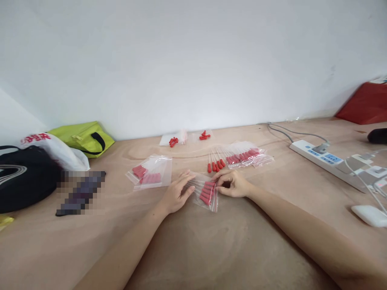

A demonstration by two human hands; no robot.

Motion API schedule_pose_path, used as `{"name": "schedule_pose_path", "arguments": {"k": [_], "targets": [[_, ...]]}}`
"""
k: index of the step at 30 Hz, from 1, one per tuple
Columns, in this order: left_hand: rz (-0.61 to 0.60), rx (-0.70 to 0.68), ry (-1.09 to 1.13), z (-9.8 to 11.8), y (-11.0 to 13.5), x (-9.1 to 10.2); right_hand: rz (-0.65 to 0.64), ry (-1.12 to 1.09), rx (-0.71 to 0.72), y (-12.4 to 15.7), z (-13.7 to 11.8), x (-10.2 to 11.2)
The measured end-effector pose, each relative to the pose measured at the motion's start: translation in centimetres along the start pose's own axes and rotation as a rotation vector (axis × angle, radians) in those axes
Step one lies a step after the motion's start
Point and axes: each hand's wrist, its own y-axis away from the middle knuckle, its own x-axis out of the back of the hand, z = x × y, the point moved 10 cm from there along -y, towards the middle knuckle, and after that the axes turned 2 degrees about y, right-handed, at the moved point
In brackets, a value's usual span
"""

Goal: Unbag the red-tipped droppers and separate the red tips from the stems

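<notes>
A clear zip-lock bag [196,194] lies on the table between my hands, holding several thin droppers with red rubber bulbs [207,194]. My right hand [234,184] pinches the zip edge of this bag between thumb and fingers. At the bag's other end, my left hand [177,194] rests with its fingers stretched out and the thumb apart. Loose droppers with red bulbs [216,165] lie just beyond my right hand. Next to them is a stack of filled zip-lock bags [246,155]. More filled bags [154,173] lie beyond my left hand.
Small red bulbs [204,135] and bags [169,139] lie near the wall. On the right are a power strip [329,159] with cables, a white charger-like block [369,215] and a red bag [364,102]. To the left sit a lime-green bag [81,139] and a black bag [27,181].
</notes>
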Motion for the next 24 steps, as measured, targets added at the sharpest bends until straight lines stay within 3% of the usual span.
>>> {"name": "schedule_pose_path", "arguments": {"k": [3, 7, 15, 24], "targets": [[-0.084, -0.043, -0.059, 0.6, -0.1, -1.0, 0.091, 0.115, -0.008, 0.1, 0.5, 0.6], [-0.044, -0.063, -0.093, 1.3, 0.1, -0.3, 0.154, 0.295, -0.061, 0.0, 1.3, 0.9], [0.034, 0.014, -0.152, 1.3, 2.1, 0.6, -0.075, 0.379, -0.236, -0.2, 2.0, -1.1], [0.042, 0.022, -0.088, 1.3, 1.8, 0.9, -0.170, 0.310, -0.219, -0.1, 2.3, -1.2]]}}
